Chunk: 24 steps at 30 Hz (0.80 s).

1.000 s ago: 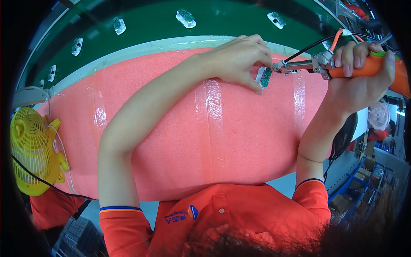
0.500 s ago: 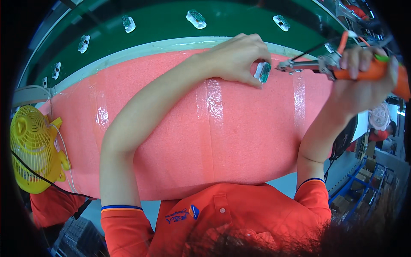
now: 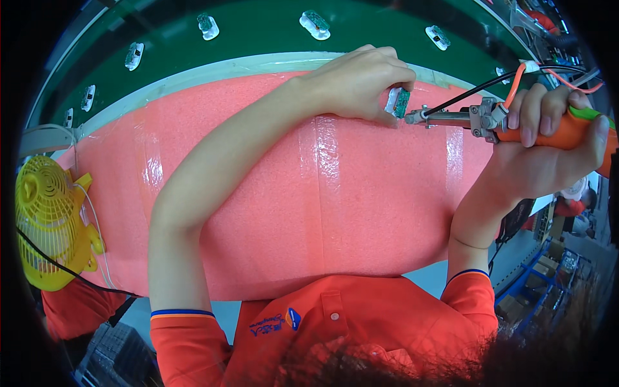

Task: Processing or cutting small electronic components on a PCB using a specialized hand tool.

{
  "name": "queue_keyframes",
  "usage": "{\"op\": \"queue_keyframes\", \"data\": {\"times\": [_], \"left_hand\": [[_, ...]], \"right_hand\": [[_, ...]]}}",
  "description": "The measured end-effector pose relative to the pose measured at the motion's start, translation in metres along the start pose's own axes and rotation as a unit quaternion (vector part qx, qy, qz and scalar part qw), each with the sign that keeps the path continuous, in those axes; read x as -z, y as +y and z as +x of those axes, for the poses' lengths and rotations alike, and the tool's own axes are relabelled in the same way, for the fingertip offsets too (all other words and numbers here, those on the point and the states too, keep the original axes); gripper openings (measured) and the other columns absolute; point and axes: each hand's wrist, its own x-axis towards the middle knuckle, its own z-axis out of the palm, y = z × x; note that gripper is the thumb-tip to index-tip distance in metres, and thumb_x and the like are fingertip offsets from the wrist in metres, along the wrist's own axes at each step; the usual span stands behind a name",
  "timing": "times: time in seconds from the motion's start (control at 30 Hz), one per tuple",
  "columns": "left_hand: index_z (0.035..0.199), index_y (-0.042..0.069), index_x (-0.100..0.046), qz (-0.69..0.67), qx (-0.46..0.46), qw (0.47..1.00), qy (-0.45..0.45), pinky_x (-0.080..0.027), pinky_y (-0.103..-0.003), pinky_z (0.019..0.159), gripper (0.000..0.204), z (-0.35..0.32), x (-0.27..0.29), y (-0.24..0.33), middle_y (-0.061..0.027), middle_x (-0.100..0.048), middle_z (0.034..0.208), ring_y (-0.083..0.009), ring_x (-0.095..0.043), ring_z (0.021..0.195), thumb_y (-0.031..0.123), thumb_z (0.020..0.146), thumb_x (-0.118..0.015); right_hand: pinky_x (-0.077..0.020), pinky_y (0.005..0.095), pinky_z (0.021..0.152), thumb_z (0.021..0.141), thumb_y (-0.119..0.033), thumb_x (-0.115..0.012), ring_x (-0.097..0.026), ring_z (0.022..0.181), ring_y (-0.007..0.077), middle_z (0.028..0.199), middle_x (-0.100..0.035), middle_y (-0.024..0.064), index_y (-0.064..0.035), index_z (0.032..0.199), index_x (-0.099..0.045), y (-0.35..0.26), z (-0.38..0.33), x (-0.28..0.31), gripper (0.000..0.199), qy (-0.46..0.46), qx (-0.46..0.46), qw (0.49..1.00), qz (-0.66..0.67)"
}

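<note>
Above the far edge of the pink foam mat (image 3: 264,213), my left hand (image 3: 364,80) pinches a small white plastic part with a green circuit board (image 3: 397,102) between thumb and fingers. My right hand (image 3: 548,138) is wrapped round an orange powered screwdriver (image 3: 509,134) with a metal nozzle, held nearly level and pointing left. Its tip is right beside the lower right edge of the green board; whether they touch I cannot tell. A black hose and an orange tube run from the tool.
Beyond the mat, a green conveyor belt (image 3: 258,35) carries several similar white parts with green boards (image 3: 314,24). A yellow fan (image 3: 48,219) with cables stands at the left. Blue racking (image 3: 541,277) with boxes is at the lower right. Another person's red clothing (image 3: 80,313) shows at lower left.
The screwdriver's tip has come down and left, up close to the board. The held part has shifted slightly. Parts on the belt have moved to the right.
</note>
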Motion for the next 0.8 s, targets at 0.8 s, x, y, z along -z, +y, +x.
{"op": "queue_keyframes", "data": {"times": [0.8], "left_hand": [[0.107, 0.005, -0.073, 0.276, 0.033, 0.911, 0.305, -0.052, -0.041, 0.092, 0.043, 0.012, 0.025, -0.014, -0.0115, -0.073, 0.098, -0.0274, -0.066, 0.107, 0.033, 0.075, -0.085]], "right_hand": [[-0.0419, 0.0304, 0.058, 0.103, -0.043, -0.049, -0.049, 0.056, 0.0129, 0.074, -0.051, 0.0025, -0.0075, 0.104, -0.058, 0.007, 0.017, 0.034, 0.036, -0.056, 0.047, 0.991, 0.115]]}}
